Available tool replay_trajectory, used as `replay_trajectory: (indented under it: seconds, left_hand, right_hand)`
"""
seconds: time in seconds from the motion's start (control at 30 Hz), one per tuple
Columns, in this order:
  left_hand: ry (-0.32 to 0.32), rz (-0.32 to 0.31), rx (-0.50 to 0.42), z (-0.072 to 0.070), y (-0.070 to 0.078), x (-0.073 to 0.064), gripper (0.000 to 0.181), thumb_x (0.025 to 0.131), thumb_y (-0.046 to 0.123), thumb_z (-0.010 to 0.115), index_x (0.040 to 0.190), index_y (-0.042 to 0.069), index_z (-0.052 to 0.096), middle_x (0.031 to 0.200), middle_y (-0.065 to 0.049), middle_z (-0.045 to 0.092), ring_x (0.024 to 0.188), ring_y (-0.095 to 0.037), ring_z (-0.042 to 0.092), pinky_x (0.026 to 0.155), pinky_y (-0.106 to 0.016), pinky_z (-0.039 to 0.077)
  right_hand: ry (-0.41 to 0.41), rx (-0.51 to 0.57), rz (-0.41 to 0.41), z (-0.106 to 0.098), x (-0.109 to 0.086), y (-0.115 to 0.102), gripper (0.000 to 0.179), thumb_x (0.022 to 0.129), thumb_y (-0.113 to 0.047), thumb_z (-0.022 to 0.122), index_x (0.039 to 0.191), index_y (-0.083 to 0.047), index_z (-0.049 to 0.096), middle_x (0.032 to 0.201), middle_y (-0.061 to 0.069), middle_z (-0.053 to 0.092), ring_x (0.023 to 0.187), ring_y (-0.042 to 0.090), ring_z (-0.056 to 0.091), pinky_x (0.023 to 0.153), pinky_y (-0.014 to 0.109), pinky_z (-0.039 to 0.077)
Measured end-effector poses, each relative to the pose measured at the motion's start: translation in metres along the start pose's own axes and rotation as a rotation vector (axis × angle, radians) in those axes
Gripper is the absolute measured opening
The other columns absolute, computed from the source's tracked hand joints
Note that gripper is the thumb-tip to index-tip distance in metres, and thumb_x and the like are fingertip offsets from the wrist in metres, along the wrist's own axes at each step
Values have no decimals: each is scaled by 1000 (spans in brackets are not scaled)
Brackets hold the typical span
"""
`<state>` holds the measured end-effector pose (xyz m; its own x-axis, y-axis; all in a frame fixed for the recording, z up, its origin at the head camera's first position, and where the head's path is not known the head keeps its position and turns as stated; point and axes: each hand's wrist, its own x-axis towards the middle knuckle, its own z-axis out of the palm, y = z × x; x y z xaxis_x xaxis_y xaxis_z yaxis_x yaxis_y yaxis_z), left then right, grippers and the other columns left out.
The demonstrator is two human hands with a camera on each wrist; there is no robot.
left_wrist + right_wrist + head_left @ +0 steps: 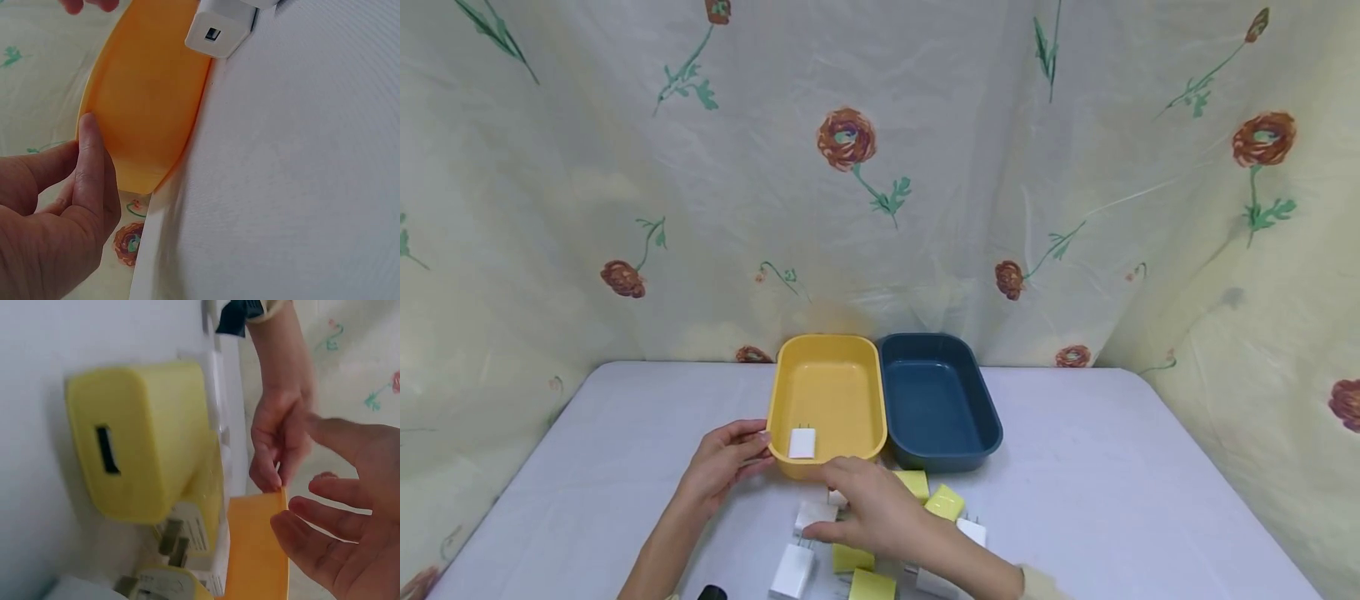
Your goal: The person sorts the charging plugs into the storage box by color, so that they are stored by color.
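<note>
At the left front corner of a yellow bin [831, 392], my left hand [718, 467] pinches the rim between thumb and fingers, which the left wrist view shows closely. One white plug-in charger [802, 443] lies inside that bin, prongs toward the back. My right hand [880, 512] hovers over a loose group of chargers just in front of the bin. Its fingers are loosely bent and hold nothing in the right wrist view. Below it are a yellow charger [872, 586] and a white charger [792, 572]; the hand and forearm hide part of the group.
A dark blue bin [932, 400] stands against the right side of the yellow one. Another yellow charger [946, 502] lies in front of it. A black object [712, 592] shows at the bottom edge. Behind the white table [1090, 483] hangs a flowered curtain [925, 275].
</note>
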<state>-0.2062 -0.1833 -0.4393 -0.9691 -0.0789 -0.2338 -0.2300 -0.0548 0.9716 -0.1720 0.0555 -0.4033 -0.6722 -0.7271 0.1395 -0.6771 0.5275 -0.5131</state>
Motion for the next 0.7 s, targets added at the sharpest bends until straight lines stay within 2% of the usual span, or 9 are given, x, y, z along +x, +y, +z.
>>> replay_trajectory:
  seconds: [0.1,0.17,0.3,0.5,0.7]
  left_hand:
    - [0,1,1,0,0,0,34,97,3,61,129,-8,55,104,-15,64,84,-17,68,81,-33,60]
    - [3,-1,8,1,0,0,34,98,4,61,129,-8,55,104,-14,64,84,-17,68,81,-33,60]
    - [17,-8,11,1,0,0,34,97,4,62,129,-7,56,104,-14,64,84,-17,68,81,-33,60]
    - [25,-15,16,1,1,0,33,98,4,61,129,-5,56,105,-14,63,84,-17,67,81,-32,60]
    - [19,-9,19,1,0,-2,34,98,4,61,129,-6,55,105,-15,63,83,-17,67,81,-33,60]
  right_hand:
    - [-25,-53,-30,4,-5,-4,59,86,-54,71,133,-19,62,125,-9,62,111,5,56,91,28,53]
    - [-45,-76,-46,7,-8,-6,59,86,-57,70,131,-19,63,126,-10,61,113,5,54,91,29,53]
    - [-83,-128,-76,12,-11,-9,59,86,-59,70,128,-18,65,120,-10,63,106,5,55,82,23,52]
    - [-193,-203,-35,19,-11,-12,63,85,-64,67,130,-20,64,120,-11,61,103,5,53,74,21,51]
    - [-154,-374,-121,30,-12,-12,64,85,-65,65,125,-16,67,112,-8,63,98,6,55,66,16,48]
